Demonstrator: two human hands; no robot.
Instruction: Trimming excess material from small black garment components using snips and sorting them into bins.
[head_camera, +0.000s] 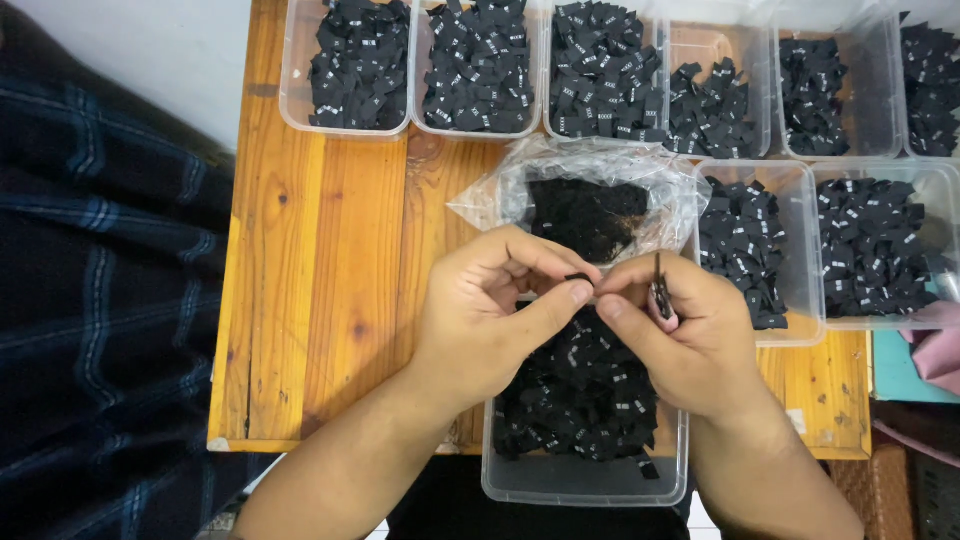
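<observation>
A: What are the hands doing?

B: The left hand (480, 315) and right hand (690, 335) meet over the near edge of the desk (330, 280). Thumb and forefinger of the left are pressed together on a small black label (578, 277); the right fingertips touch it too. Most of the label is hidden between the fingers.

A: Anything else in the right hand?

B: A thin dark tool (660, 292) stands upright in its curled fingers. Only a sliver shows, so I cannot tell what kind.

A: And underneath?

B: A clear tub (585, 485) of black labels overhangs the near edge, partly covered by both hands. Just behind the hands lies a crumpled plastic bag (590, 190) with a dark mass inside, hard to make out.

A: The rest?

B: A row of clear bins (345, 125) along the far edge, tops cut off by the frame, and two more bins (800, 330) toward the right edge. Dark plaid cloth (100, 300) fills the left side beyond the desk.
</observation>
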